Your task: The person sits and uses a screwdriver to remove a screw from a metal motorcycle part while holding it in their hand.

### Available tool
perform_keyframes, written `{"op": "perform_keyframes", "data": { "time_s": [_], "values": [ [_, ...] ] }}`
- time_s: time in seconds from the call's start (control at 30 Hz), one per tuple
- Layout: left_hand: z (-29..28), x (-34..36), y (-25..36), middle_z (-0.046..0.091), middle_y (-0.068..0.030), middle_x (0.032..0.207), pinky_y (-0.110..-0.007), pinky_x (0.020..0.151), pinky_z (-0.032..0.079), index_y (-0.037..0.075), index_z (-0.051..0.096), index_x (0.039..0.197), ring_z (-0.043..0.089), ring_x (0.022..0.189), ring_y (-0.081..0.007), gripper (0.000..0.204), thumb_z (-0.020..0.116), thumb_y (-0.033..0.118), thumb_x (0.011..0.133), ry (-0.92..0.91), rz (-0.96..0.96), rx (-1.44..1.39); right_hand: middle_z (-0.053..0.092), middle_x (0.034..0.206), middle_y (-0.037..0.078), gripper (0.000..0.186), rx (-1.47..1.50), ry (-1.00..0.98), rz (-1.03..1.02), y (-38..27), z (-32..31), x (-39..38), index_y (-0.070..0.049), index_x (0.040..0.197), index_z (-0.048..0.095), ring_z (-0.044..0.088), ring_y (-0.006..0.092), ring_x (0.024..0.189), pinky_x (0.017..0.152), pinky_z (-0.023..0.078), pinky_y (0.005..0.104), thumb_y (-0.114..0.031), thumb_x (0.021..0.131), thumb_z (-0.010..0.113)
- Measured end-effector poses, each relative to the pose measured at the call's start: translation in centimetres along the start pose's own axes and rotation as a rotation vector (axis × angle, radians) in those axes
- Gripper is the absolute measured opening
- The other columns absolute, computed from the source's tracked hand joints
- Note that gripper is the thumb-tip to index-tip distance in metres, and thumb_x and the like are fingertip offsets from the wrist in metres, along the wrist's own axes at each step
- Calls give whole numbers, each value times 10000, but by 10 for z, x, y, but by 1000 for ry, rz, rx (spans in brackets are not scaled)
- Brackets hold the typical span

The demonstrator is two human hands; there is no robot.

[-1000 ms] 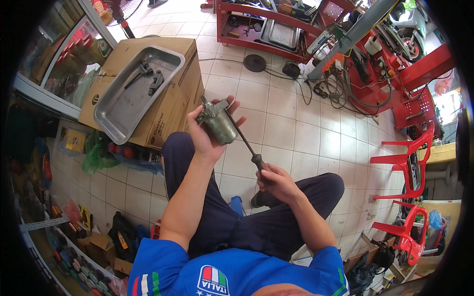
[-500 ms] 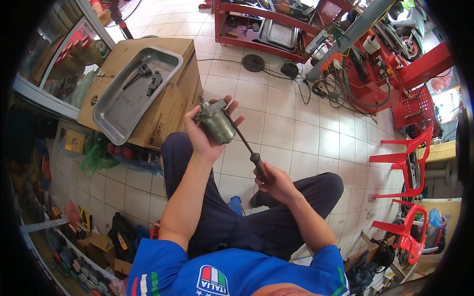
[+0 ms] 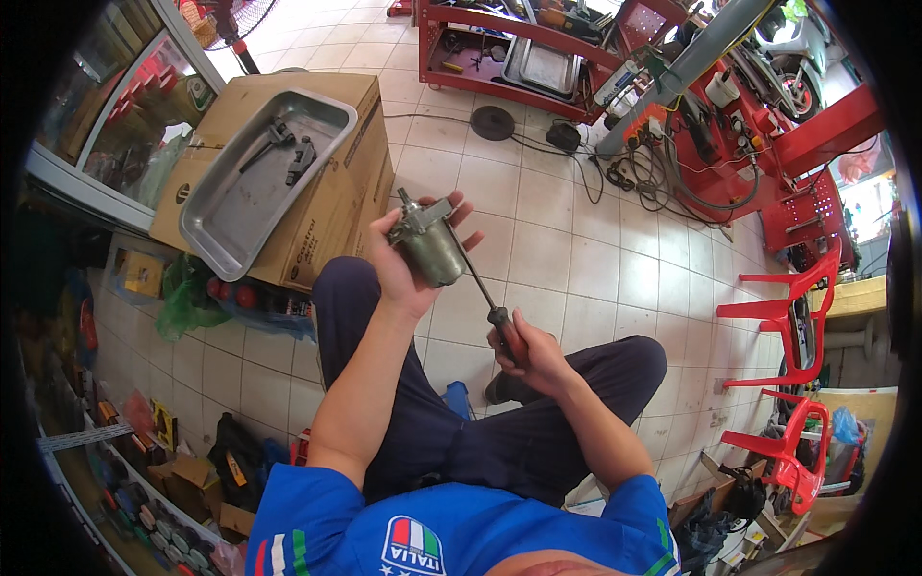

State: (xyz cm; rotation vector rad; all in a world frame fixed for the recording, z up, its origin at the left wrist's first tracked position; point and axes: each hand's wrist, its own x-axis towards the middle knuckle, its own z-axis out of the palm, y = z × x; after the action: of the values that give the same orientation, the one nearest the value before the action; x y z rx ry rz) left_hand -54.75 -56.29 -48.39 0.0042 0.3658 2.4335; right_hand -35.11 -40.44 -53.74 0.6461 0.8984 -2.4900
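My left hand is wrapped round a greenish-grey metal starter motor, a cylinder with a toothed shaft pointing away from me and a mounting lug at its far end. In my right hand is a screwdriver with a black and red handle. Its long thin shank runs up alongside the motor's right side to the lug. The tip is hidden behind the lug, so I cannot tell whether it touches. Both hands are held above my lap, over the tiled floor.
On the left, a metal tray with two dark parts rests on a cardboard box. A red tool cart stands ahead. Cables lie on the floor by a red lift. Red plastic chairs are at right.
The starter motor has shifted slightly right and turned a little more upright in my left hand. My right hand and the screwdriver have moved only slightly, with the shank steeper.
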Motion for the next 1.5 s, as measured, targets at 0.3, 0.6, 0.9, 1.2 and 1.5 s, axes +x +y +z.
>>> {"op": "perform_keyframes", "data": {
  "time_s": [0.3, 0.6, 0.9, 1.2, 1.5],
  "values": [
    [0, -1, 2, 579, -181, 1344, -607, 1064, 427, 82, 626, 1163, 541, 1276, -323, 463, 433, 434, 933, 14, 14, -7, 570, 984, 52, 295, -245, 104, -189, 2, 18, -8, -41, 1161, 549, 546, 142, 758, 577, 420, 269, -305, 1030, 560],
    [0, 0, 0, 584, -177, 1340, -604, 1062, 429, 86, 626, 1165, 537, 1284, -316, 465, 433, 435, 925, 9, 7, 1, 565, 1003, 42, 366, -383, 75, -183, 9, 1, -3, -29, 1248, 554, 612, 162, 909, 668, 460, 273, -339, 1060, 500],
    [-3, -1, -1, 570, -181, 1354, -598, 1054, 440, 87, 622, 1163, 528, 1294, -317, 459, 437, 434, 925, -11, 4, 53, 572, 1110, 64, 356, -185, 51, 21, 0, 11, -1, -34, 1226, 521, 614, 171, 964, 722, 492, 291, -267, 990, 649],
    [0, -1, 0, 570, -182, 1349, -590, 1056, 441, 81, 621, 1155, 530, 1290, -317, 455, 446, 431, 923, 5, 8, 38, 570, 1106, 53, 365, -180, 66, -25, -4, 20, -11, -34, 1218, 522, 619, 163, 888, 637, 478, 274, -287, 988, 651],
    [1, -1, -3, 572, -181, 1349, -590, 1053, 446, 81, 615, 1153, 534, 1288, -315, 451, 447, 430, 923, -13, 0, 46, 535, 969, 17, 417, -301, 137, -109, -3, 17, -12, -30, 1278, 522, 519, 116, 769, 593, 397, 250, -318, 998, 633]
  ]
}}
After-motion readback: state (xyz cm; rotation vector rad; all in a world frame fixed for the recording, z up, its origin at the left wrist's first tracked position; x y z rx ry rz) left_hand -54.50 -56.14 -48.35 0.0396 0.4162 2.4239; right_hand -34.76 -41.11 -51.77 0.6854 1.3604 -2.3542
